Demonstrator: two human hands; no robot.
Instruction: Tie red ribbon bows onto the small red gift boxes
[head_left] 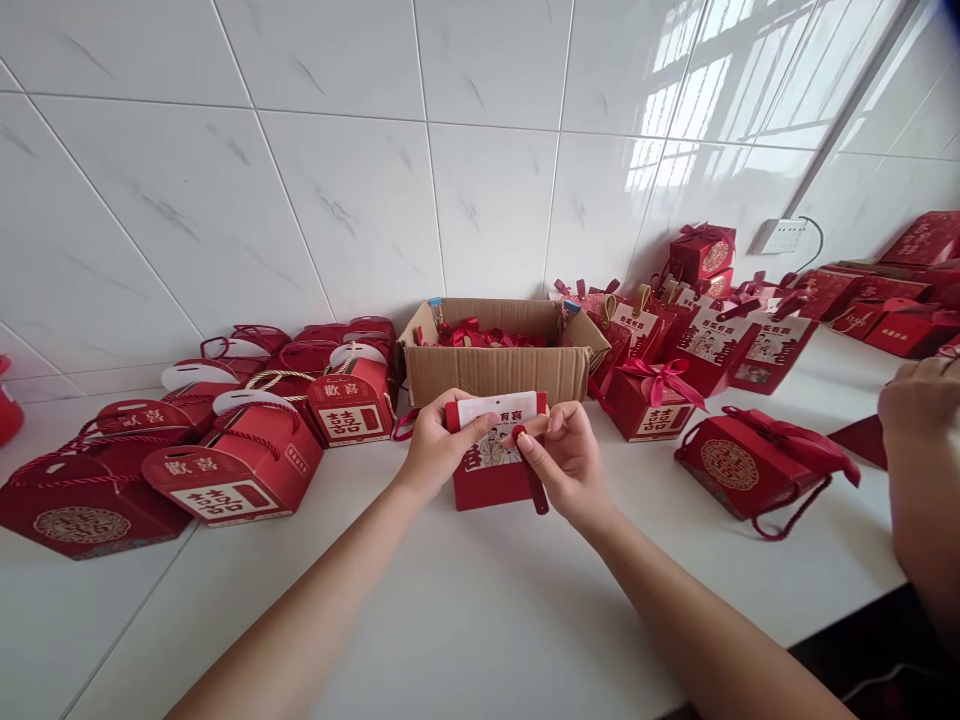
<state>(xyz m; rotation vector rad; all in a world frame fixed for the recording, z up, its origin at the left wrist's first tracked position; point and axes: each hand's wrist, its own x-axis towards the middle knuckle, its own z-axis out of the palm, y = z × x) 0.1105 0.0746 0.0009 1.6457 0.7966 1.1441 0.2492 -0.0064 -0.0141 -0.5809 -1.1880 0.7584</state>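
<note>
In front of me a red gift box point(491, 490) with a white printed panel stands on the white table. My left hand point(437, 445) grips its upper left edge, thumb across the front and fingers behind. Close to the box's upper right, my right hand point(568, 455) pinches a dark red strap point(537, 485) between thumb and fingers. One end of the strap hangs down over the box's right side, and a small gold-coloured spot shows at the pinched end. The backs of the box and the fingers behind it are hidden.
Behind my hands sits an open cardboard carton point(495, 372) with red ribbon pieces inside. Red handled boxes point(232, 460) crowd the left. More gift boxes point(709, 345) stand at right, with a ribboned box point(757, 465) nearer. Another person's hand point(926, 410) is at the right edge.
</note>
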